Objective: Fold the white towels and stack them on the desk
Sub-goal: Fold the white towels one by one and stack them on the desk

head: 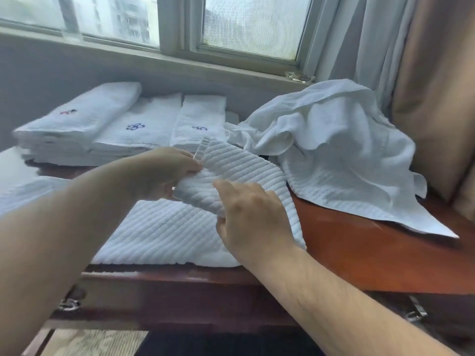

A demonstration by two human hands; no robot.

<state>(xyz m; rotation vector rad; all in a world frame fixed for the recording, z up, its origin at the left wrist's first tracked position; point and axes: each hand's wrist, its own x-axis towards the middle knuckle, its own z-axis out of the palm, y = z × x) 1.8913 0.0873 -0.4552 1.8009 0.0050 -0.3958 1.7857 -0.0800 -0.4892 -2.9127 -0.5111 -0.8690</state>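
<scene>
Reddish wooden desk (372,255) beneath a window (257,24), viewed from the front and above. Nearest, below the desk edge: rug (97,343) at bottom left and two metal handles (68,303) on the desk front, one at each side. Bare forearms entering from the bottom corners.

On the near part of the top, left of centre: ribbed white towel (164,232), lower layer flat with its hem along the desk edge, upper part lifted and bent over in a curve. Right hand (254,217) at the near end of the lifted part, fingers over the cloth and thumb beneath, gripping the fold. Left hand (159,173) at the far end, fingers curled round the edge, pinching it beside a short upright hem.

Farther back, right: heap (339,150) of unfolded white towels, one corner spread flat toward the desk's right front. Farther back, left: three stacks (138,132) of folded white towels side by side near the wall, each top towel with a small embroidered mark, red and dark on the leftmost, blue on the other two.

Behind: sill (180,60) with a small clear object at its right end; blurred buildings through the glass; curtain (424,86) at far right.
</scene>
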